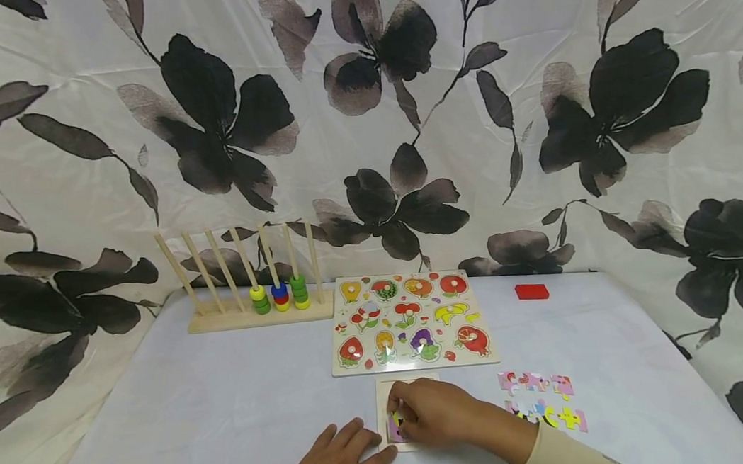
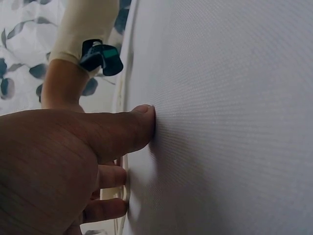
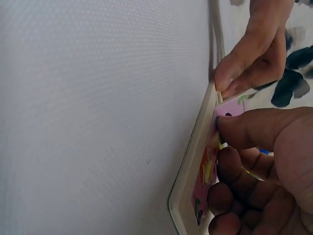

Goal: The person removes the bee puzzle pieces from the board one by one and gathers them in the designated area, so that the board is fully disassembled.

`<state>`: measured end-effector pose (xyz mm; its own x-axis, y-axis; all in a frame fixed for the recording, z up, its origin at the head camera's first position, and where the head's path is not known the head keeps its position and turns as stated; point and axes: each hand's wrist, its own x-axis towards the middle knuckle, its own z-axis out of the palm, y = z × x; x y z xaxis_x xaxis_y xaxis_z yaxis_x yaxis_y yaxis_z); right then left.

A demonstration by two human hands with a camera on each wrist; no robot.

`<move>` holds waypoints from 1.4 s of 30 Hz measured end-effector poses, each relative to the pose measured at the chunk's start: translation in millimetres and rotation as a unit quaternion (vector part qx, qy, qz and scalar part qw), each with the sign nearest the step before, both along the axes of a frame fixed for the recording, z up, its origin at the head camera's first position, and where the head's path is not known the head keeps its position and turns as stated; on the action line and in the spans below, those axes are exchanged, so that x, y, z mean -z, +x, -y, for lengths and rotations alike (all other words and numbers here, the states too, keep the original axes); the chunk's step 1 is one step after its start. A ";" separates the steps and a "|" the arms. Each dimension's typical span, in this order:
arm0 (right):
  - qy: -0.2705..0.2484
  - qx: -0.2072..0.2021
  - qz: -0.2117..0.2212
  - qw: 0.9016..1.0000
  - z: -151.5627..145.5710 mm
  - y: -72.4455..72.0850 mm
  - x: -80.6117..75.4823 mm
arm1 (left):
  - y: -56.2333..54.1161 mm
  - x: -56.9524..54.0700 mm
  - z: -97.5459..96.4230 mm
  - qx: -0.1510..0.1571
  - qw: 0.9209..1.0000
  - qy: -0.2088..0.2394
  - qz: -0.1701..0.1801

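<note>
Behind everything hangs a white cloth [image 1: 523,201] with dark flowers, and before it stands the white worktop [image 1: 228,397]. On this lie a fruit board [image 1: 367,342] and, just beside its left edge, a peg stand [image 1: 274,317] with coloured rings on three pegs. The right hand [image 1: 436,412] is above the wooden frame [image 1: 382,412], which lies just in front of the fruit board. The left hand [image 1: 337,454] has its grip released, fingers spread, thumb at the frame's near left corner. Loose puzzle pieces [image 1: 535,382] lie in two rows to the right; farther back is a red block [image 1: 532,292]. The right grip pinches a pink puzzle piece [image 3: 231,107], tilted, at the frame.
</note>
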<state>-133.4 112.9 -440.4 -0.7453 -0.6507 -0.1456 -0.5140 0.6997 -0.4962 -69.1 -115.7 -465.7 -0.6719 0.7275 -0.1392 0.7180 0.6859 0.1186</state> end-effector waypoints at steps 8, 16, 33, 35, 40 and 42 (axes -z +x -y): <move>0.000 0.003 -0.002 1.000 -1.0 -0.2 0.5 | 0.6 2.1 1.2 0.006 1.000 0.010 -0.014; -0.004 0.006 -0.019 1.000 -1.4 0.7 -0.6 | 0.4 2.0 0.5 -0.006 1.000 0.008 0.007; -0.045 0.001 0.014 0.999 -5.0 -2.3 -6.0 | 0.7 1.7 0.5 -0.003 1.000 0.012 0.001; -0.051 -0.002 0.015 0.999 -4.7 -2.8 -6.3 | 0.8 1.8 0.4 -0.004 1.000 0.014 0.002; -0.057 -0.006 0.014 0.998 -3.3 -4.2 -6.4 | 1.2 2.0 0.2 -0.005 1.000 0.016 0.000; -0.054 -0.005 0.018 0.998 -2.9 -4.1 -6.4 | 1.1 2.4 0.2 -0.004 1.000 0.019 -0.002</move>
